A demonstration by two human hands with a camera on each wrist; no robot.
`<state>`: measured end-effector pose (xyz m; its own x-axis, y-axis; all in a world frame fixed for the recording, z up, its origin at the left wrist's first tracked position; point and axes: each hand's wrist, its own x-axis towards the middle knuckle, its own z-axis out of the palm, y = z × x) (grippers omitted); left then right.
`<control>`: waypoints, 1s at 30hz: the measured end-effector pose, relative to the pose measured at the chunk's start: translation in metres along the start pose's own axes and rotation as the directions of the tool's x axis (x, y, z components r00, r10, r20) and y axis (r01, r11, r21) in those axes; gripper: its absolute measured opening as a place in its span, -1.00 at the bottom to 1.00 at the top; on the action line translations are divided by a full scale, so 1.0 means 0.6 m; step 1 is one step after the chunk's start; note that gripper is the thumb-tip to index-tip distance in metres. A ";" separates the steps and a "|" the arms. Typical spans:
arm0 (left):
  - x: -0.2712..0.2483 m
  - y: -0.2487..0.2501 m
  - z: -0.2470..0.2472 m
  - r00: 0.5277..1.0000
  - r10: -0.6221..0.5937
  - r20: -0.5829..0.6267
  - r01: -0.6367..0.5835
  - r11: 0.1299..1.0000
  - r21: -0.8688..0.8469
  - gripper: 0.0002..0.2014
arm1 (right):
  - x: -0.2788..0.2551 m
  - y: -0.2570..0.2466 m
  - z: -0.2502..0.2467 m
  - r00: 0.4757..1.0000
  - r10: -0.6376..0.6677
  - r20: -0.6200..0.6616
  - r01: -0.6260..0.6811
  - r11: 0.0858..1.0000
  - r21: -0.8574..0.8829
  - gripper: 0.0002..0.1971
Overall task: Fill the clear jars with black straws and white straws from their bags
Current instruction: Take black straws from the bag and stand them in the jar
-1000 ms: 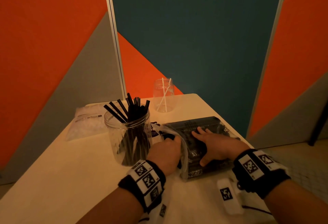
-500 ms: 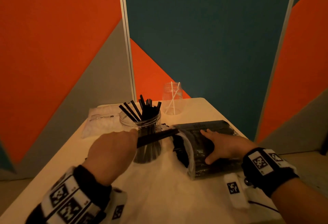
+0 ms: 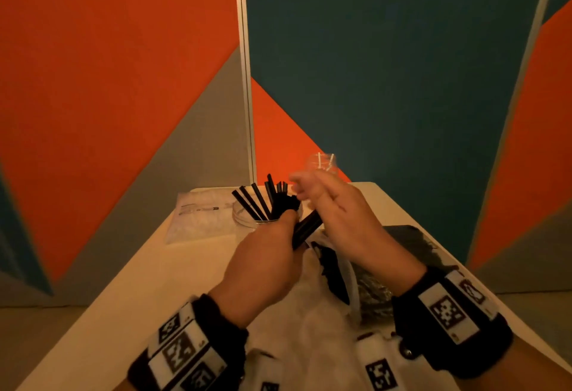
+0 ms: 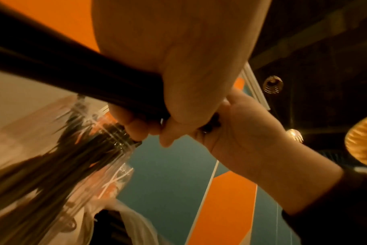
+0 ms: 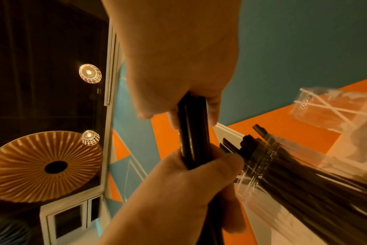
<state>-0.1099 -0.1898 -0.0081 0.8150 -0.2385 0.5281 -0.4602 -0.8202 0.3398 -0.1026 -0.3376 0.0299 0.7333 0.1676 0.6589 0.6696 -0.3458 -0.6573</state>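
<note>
**Black straws bunched in both hands beside the big jar**

Black straws [image 3: 305, 226] form a small bundle held in the air just in front of the big jar [image 3: 247, 215], which stands on the worktop [image 3: 130, 294] already holding a spread of the same straws. The left hand [image 3: 266, 263] is curled round the lower part of the bundle. The right hand [image 3: 340, 220] closes on the upper part from above, as the right wrist view shows; in the head view its fingers are blurred, so how firm that grip is remains uncertain.

The bundle's long axis slants up and away from the person, its top end leaning right, toward the right hand. The jar mouth lies just left of and beyond the hands, nearer the left hand, so the bundle probably has to be tipped upright and carried a short way left to drop in.

The black-straw bag [image 3: 365, 279] lies open under the right forearm. The small jar [image 3: 322, 163], with a couple of white straws, stands behind the hands, and the white-straw bag [image 3: 198, 215] lies left of the big jar.
</note>
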 end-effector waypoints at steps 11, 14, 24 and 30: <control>0.111 -0.065 -0.099 0.812 -0.431 -0.393 -0.025 0.647 -0.762 -0.88 | 0.012 0.114 0.064 0.968 0.186 0.167 -0.085 0.875 -0.476 -0.70; 0.161 -0.067 -0.121 0.728 -0.438 -0.528 -0.198 0.602 -0.774 -0.92 | 0.009 0.126 0.068 0.979 0.152 0.137 -0.072 0.884 -0.462 -0.68; 0.169 -0.115 0.019 0.889 -0.409 -0.208 0.147 0.683 -0.715 -0.61 | 0.007 0.145 0.062 0.980 0.116 0.164 -0.042 0.917 -0.397 -0.59; 0.138 -0.079 -0.020 0.823 -0.286 -0.490 -0.020 0.848 -0.530 -0.68 | -0.015 0.154 0.009 0.985 0.144 0.092 -0.094 0.907 -0.410 -0.64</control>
<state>-0.0250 -0.1645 0.0291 0.6304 0.2934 0.7187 -0.5931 -0.4153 0.6897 -0.0469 -0.3659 -0.0390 0.8299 0.2007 0.5207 0.4900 -0.7083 -0.5081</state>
